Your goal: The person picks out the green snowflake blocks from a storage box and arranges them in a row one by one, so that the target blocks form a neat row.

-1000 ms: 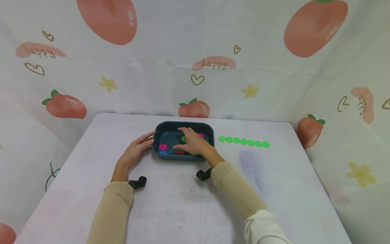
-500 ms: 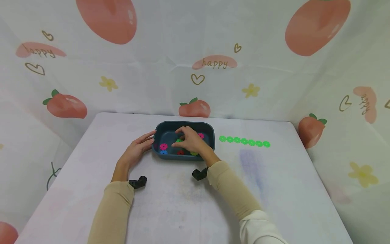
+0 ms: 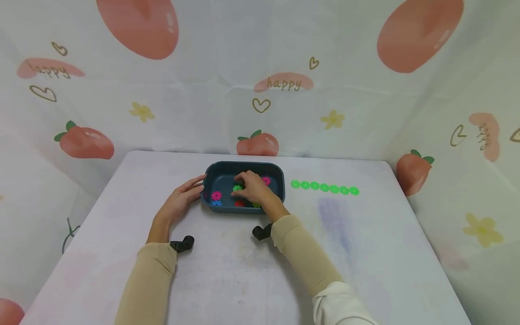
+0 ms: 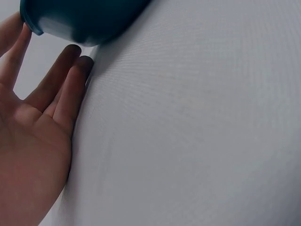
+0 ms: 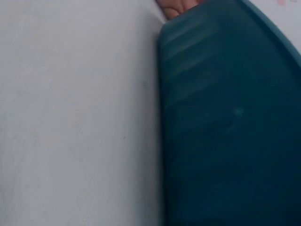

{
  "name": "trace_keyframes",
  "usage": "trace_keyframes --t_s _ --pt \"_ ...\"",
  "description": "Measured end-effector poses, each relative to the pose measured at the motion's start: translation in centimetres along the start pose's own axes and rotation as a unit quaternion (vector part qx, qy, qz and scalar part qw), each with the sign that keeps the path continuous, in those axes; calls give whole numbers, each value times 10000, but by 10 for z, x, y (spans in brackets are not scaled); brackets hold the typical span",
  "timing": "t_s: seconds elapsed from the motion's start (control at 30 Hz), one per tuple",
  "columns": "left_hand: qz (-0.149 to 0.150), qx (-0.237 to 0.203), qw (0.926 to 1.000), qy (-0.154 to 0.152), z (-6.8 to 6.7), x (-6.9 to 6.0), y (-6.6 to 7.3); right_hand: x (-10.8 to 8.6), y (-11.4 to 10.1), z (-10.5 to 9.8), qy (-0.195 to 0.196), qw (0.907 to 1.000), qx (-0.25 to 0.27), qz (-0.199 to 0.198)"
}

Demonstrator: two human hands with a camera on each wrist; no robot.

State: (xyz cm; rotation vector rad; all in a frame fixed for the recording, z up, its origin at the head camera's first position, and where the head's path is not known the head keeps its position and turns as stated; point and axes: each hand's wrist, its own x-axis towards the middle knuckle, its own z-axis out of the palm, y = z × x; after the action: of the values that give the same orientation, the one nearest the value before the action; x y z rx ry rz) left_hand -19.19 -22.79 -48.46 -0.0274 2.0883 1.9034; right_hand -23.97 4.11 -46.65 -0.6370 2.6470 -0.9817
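Observation:
A dark teal tray (image 3: 219, 210) holds several flower-shaped pieces, among them a pink one (image 3: 216, 195), a blue one (image 3: 216, 203) and a green one (image 3: 237, 188). The left hand (image 3: 180, 201) touches the tray's left end with fairly straight fingers; the left wrist view has this hand (image 4: 37, 122) against the tray wall (image 4: 75, 23). Inside the tray is the right hand (image 3: 255, 188), its thumb and fingers spread apart around the green piece; whether they touch it I cannot tell. The tray wall (image 5: 225, 122) fills much of the right wrist view.
Right of the tray, several bright green flower pieces (image 3: 324, 187) lie in a row on the white table (image 3: 227, 271). A patterned cloth (image 3: 195, 113) hangs behind the table. Each wrist carries a black device, the left one (image 3: 183, 244) and the right one (image 3: 262, 232).
The right forearm has shifted left, and the green piece in the tray lies further left than a second ago. The left hand has kept its place at the tray's end.

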Motion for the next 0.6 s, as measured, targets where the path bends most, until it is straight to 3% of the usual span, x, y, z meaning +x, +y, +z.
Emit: trace_keyframes --t_s 0.3,0.6 --pt "-5 -14 10000 13 -2 -1 1 1 -2 5 110 9947 -1022 58" --pt "14 37 10000 -19 -2 -2 1 -2 -4 2 62 9934 -1147 -34"
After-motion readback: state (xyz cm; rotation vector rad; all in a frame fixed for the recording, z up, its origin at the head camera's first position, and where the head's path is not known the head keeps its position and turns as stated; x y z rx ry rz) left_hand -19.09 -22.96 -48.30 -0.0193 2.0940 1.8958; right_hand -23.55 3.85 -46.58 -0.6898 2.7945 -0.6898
